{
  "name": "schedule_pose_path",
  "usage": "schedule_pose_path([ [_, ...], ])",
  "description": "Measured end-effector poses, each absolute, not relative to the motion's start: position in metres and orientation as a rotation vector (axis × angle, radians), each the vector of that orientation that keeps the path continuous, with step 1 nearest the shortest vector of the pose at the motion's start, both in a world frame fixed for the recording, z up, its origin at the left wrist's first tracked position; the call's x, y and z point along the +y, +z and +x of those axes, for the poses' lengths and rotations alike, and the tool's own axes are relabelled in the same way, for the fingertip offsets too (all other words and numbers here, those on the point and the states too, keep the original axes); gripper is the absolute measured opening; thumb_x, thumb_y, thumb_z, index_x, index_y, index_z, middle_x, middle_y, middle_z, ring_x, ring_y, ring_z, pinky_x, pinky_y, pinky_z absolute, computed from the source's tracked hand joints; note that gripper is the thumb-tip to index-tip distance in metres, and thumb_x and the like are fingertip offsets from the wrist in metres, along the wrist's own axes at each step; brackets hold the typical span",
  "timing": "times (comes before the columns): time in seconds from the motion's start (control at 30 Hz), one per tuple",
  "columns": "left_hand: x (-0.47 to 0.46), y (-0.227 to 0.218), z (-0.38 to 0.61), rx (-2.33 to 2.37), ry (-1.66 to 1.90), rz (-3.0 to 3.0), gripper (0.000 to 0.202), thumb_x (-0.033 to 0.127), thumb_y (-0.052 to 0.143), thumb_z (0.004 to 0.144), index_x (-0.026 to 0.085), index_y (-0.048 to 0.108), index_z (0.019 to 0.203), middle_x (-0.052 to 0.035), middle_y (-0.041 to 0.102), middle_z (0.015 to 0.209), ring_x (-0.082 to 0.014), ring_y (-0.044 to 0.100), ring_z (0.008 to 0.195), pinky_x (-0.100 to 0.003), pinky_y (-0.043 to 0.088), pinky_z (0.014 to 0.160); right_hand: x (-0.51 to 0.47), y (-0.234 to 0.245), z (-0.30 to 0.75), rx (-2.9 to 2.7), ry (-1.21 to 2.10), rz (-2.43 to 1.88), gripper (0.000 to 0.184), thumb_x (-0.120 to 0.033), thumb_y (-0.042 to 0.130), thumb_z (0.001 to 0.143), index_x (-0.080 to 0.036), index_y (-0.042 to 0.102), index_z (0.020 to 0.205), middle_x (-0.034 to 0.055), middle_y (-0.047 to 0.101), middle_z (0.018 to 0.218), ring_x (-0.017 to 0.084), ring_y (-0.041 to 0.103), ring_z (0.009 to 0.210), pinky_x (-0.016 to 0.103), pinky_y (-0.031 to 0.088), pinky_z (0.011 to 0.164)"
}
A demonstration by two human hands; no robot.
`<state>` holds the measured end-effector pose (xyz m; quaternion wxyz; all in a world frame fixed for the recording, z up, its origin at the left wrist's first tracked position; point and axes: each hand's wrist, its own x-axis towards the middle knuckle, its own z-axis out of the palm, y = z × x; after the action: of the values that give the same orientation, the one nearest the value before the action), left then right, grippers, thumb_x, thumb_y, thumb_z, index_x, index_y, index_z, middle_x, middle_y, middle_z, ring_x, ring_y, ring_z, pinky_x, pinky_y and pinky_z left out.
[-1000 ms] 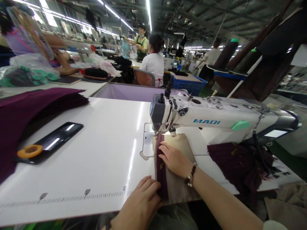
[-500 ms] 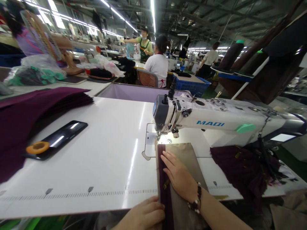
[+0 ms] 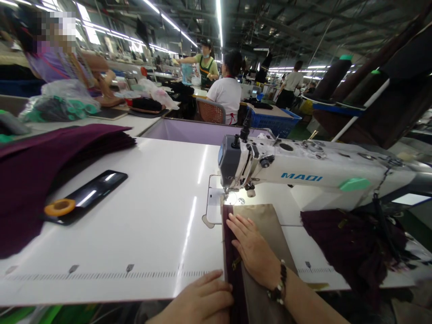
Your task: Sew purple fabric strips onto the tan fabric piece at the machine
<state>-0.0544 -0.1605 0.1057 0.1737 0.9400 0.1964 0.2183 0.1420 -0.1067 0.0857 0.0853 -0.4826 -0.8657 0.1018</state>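
The right hand (image 3: 251, 245) lay flat and open on the tan cloth (image 3: 266, 225), pressing it down just in front of the sewing machine (image 3: 303, 171), its fingertips beside the dark purple strip (image 3: 231, 252) that ran along the cloth's left edge. The left hand (image 3: 199, 299) rested at the near edge of the table (image 3: 151, 216), fingers loosely spread and touching the strip, gripping nothing. Well left of the machine lay a phone (image 3: 87, 195), with a roll of tape (image 3: 60, 207) on it, beside a stack of purple fabric (image 3: 37, 166).

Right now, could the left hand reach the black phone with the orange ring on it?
Probably yes. The left hand rests at the near table edge, and only bare white table top lies between it and the black phone. It would have to let go of the maroon fabric strip.
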Motion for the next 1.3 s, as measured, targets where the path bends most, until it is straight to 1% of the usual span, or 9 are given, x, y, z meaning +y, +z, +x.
schedule_pose_path([
  [0.07, -0.150, 0.115, -0.056, 0.667, 0.700, 2.653, 0.014, 0.021, 0.042, 0.090, 0.018, 0.055, 0.086, -0.0017, 0.061, 0.098, -0.0122, 0.052, 0.101, -0.029, 0.031, 0.106, -0.106, 0.086, 0.142, -2.585, 0.312, -1.445, 0.047, -0.012, 0.034, 0.087, -0.017, 0.031, 0.134, 0.0023, 0.027, 0.141, 0.021, 0.023, 0.128, 0.049, 0.025, 0.106],
  [0.13, -0.133, 0.119, -0.057, 0.818, 0.742, 2.645, 0.012, 0.017, 0.043, 0.088, 0.017, 0.055, 0.091, -0.0050, 0.059, 0.101, -0.0161, 0.052, 0.099, -0.034, 0.040, 0.099, -0.105, 0.086, 0.141, -2.585, 0.312, -1.449, 0.047, -0.011, 0.035, 0.087, -0.017, 0.032, 0.133, 0.0024, 0.028, 0.140, 0.021, 0.023, 0.128, 0.049, 0.026, 0.106],
  [0.23, -0.104, 0.116, -0.054, 0.993, 0.664, 2.675, 0.020, 0.012, 0.051, 0.082, 0.014, 0.053, 0.102, -0.0084, 0.056, 0.109, -0.0214, 0.050, 0.102, -0.038, 0.046, 0.090, -0.105, 0.086, 0.141, -2.579, 0.315, -1.451, 0.047, -0.011, 0.037, 0.086, -0.017, 0.033, 0.133, 0.0037, 0.029, 0.140, 0.022, 0.024, 0.128, 0.049, 0.026, 0.105],
  [0.37, -0.073, 0.102, -0.046, 1.000, 0.510, 2.785, 0.032, 0.015, 0.059, 0.079, 0.011, 0.050, 0.110, -0.0097, 0.053, 0.117, -0.0245, 0.046, 0.107, -0.042, 0.042, 0.094, -0.105, 0.084, 0.141, -2.571, 0.341, -1.443, 0.050, -0.010, 0.037, 0.085, -0.017, 0.032, 0.134, 0.0042, 0.029, 0.140, 0.022, 0.024, 0.128, 0.050, 0.025, 0.105],
  [0.57, -0.056, 0.095, -0.038, 0.959, 0.397, 2.862, 0.032, 0.025, 0.054, 0.084, 0.011, 0.050, 0.112, -0.0097, 0.054, 0.113, -0.0244, 0.046, 0.107, -0.042, 0.039, 0.096, -0.094, 0.088, 0.148, -2.561, 0.345, -1.526, 0.050, -0.009, 0.036, 0.084, -0.017, 0.033, 0.133, 0.0030, 0.028, 0.140, 0.022, 0.022, 0.129, 0.052, 0.023, 0.105],
  [0.63, -0.051, 0.095, -0.036, 0.959, 0.369, 2.865, 0.030, 0.025, 0.054, 0.083, 0.011, 0.051, 0.110, -0.0100, 0.052, 0.117, -0.0247, 0.045, 0.110, -0.042, 0.038, 0.097, -0.089, 0.090, 0.150, -2.567, 0.353, -1.540, 0.049, -0.008, 0.037, 0.084, -0.016, 0.034, 0.132, 0.0034, 0.028, 0.140, 0.022, 0.023, 0.129, 0.052, 0.023, 0.105],
  [0.73, -0.043, 0.095, -0.034, 0.971, 0.356, 2.851, 0.032, 0.025, 0.056, 0.083, 0.010, 0.051, 0.110, -0.0109, 0.049, 0.122, -0.0250, 0.042, 0.114, -0.042, 0.034, 0.101, -0.082, 0.090, 0.150, -2.567, 0.360, -1.520, 0.050, -0.007, 0.039, 0.083, -0.016, 0.034, 0.132, 0.0041, 0.028, 0.140, 0.022, 0.023, 0.129, 0.051, 0.024, 0.105],
  [0.93, -0.034, 0.088, -0.035, 0.985, 0.421, 2.859, 0.033, 0.026, 0.056, 0.083, 0.009, 0.051, 0.111, -0.0108, 0.054, 0.115, -0.0242, 0.045, 0.111, -0.041, 0.035, 0.100, -0.073, 0.087, 0.148, -2.551, 0.362, -1.491, 0.050, -0.007, 0.040, 0.083, -0.017, 0.035, 0.132, 0.0054, 0.029, 0.140, 0.022, 0.024, 0.128, 0.051, 0.025, 0.105],
  [1.3, -0.028, 0.084, -0.039, 1.017, 0.426, 2.824, 0.038, 0.028, 0.055, 0.083, 0.009, 0.048, 0.115, -0.0104, 0.051, 0.118, -0.0256, 0.042, 0.114, -0.044, 0.035, 0.100, -0.065, 0.089, 0.146, -2.538, 0.368, -1.488, 0.050, -0.008, 0.038, 0.083, -0.016, 0.034, 0.132, 0.0058, 0.030, 0.139, 0.021, 0.024, 0.128, 0.051, 0.023, 0.105],
])
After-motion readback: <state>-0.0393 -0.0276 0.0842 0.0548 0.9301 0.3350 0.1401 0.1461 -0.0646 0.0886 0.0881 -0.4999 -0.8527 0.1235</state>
